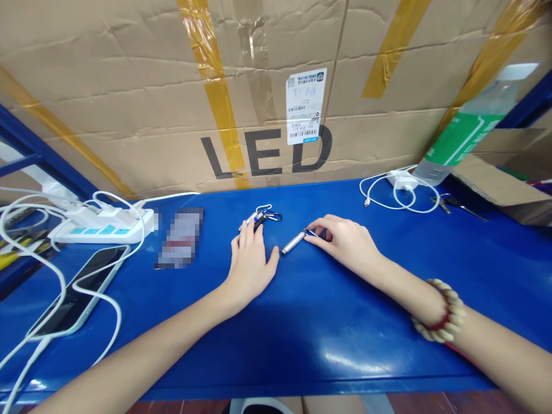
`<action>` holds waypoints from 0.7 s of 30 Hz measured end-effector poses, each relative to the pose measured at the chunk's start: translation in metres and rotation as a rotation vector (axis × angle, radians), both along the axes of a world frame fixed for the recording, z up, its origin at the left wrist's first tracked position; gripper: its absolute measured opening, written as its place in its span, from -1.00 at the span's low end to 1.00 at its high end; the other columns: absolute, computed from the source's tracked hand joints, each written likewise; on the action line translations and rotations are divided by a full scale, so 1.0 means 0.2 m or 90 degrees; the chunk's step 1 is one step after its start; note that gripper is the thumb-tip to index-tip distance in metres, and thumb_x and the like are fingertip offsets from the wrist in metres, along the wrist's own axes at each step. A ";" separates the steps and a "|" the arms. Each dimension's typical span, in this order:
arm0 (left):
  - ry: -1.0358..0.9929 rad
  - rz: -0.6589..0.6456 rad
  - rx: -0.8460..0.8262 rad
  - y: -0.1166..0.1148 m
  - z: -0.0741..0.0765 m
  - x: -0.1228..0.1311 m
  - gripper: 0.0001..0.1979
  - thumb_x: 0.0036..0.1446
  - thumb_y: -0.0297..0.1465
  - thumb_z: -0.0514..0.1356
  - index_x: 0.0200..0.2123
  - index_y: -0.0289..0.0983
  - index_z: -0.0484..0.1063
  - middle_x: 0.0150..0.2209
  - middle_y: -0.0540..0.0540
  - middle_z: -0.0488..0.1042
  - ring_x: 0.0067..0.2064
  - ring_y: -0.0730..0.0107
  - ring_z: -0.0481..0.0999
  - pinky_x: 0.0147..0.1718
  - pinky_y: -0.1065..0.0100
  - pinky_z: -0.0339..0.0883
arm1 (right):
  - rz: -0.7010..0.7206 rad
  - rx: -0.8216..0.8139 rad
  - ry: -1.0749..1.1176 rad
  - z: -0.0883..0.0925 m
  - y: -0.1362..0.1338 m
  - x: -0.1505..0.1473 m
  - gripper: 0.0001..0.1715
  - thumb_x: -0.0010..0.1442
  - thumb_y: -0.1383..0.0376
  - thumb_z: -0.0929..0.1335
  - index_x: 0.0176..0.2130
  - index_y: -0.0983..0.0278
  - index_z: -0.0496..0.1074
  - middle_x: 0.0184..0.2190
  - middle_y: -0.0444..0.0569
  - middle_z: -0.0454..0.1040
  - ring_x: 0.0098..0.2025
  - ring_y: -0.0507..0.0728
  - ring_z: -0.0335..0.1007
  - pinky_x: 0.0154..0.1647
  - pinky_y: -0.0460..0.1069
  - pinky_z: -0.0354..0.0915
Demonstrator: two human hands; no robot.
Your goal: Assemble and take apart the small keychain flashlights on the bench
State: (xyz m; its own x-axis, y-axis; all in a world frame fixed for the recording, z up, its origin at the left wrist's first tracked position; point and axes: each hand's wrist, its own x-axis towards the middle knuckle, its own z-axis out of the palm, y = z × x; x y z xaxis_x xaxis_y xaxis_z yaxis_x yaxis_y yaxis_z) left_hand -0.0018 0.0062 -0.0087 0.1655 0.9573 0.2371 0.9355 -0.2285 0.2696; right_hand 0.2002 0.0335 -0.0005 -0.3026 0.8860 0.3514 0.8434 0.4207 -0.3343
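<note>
My left hand [250, 261] lies flat on the blue table [328, 322], fingers stretched forward, their tips touching a small bunch of mini flashlights with carabiner clips [263, 216]. My right hand [345, 241] rests to the right of it, fingers curled in a pinch on the clip end of a silver mini flashlight [294, 242] that lies on the table between the two hands. A beaded bracelet [442, 316] circles my right wrist.
A large cardboard box marked LED [267, 92] stands along the table's back. At the left are a white power strip [103, 225], a phone [77, 299] on a white cable, and a blurred card [179, 237]. A white charger with coiled cable [401, 187] lies back right.
</note>
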 end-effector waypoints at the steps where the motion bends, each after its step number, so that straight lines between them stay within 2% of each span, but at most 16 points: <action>1: -0.004 0.006 0.000 0.00 0.00 0.00 -0.46 0.14 -0.28 0.01 0.14 -0.42 0.05 0.23 -0.39 -0.01 0.26 -0.09 -0.09 0.09 -0.08 -0.03 | 0.024 -0.014 0.014 0.00 0.00 0.00 -0.78 0.12 0.14 0.32 -0.26 0.18 0.46 -0.39 -0.11 0.46 -0.46 0.02 0.35 -0.56 -0.12 0.13; 4: -0.021 0.012 -0.004 0.00 0.00 0.00 -0.43 0.15 -0.27 0.01 0.17 -0.42 0.00 0.23 -0.40 -0.03 0.26 -0.11 -0.13 0.09 -0.10 -0.05 | 0.109 -0.051 0.058 -0.01 0.01 -0.01 -0.80 0.14 0.21 0.32 -0.22 0.21 0.45 -0.37 -0.09 0.46 -0.44 0.01 0.35 -0.45 -0.11 0.21; 7: -0.059 -0.039 0.044 -0.01 0.03 0.00 -0.56 0.21 -0.31 -0.07 0.13 -0.31 0.08 0.24 -0.29 -0.01 0.27 -0.01 -0.12 0.10 -0.06 -0.06 | 0.175 -0.060 0.074 -0.01 0.01 -0.02 -0.80 0.15 0.25 0.30 -0.20 0.22 0.45 -0.33 -0.08 0.46 -0.39 0.01 0.37 -0.39 -0.10 0.24; 9: -0.081 -0.098 0.085 -0.02 0.05 0.00 -0.67 0.23 -0.31 -0.07 0.04 -0.22 0.20 0.19 -0.19 0.10 0.24 0.11 -0.03 0.11 0.01 -0.04 | 0.182 -0.054 0.065 0.00 0.00 -0.02 -0.80 0.14 0.27 0.30 -0.21 0.22 0.46 -0.31 -0.08 0.46 -0.37 0.01 0.37 -0.38 -0.11 0.24; 11: -0.087 -0.137 0.092 -0.02 0.06 0.00 -0.76 0.19 -0.26 0.00 -0.13 -0.20 0.31 0.08 -0.14 0.24 0.17 0.16 0.11 0.08 0.07 0.02 | 0.176 -0.047 0.052 0.00 0.00 -0.02 -0.83 0.14 0.27 0.31 -0.25 0.21 0.47 -0.31 -0.09 0.46 -0.35 0.02 0.37 -0.38 -0.11 0.23; 15: -0.083 -0.158 0.032 -0.01 0.05 0.01 -0.77 0.03 -0.21 0.17 -0.31 -0.23 0.35 -0.20 -0.09 0.35 -0.09 0.21 0.30 -0.07 0.14 0.15 | 0.193 -0.041 0.051 0.00 -0.01 -0.02 -0.88 0.12 0.27 0.32 -0.38 0.21 0.47 -0.30 -0.12 0.47 -0.26 0.04 0.38 -0.35 -0.11 0.23; 21: -0.097 -0.208 -0.033 0.00 0.03 0.00 -0.88 0.13 -0.33 0.07 -0.34 -0.24 0.33 -0.33 -0.04 0.37 -0.27 0.32 0.35 -0.26 0.24 0.20 | 0.240 -0.041 0.076 0.01 -0.02 -0.03 -0.92 0.08 0.30 0.33 -0.39 0.23 0.45 -0.31 -0.11 0.48 -0.27 0.03 0.38 -0.32 -0.11 0.24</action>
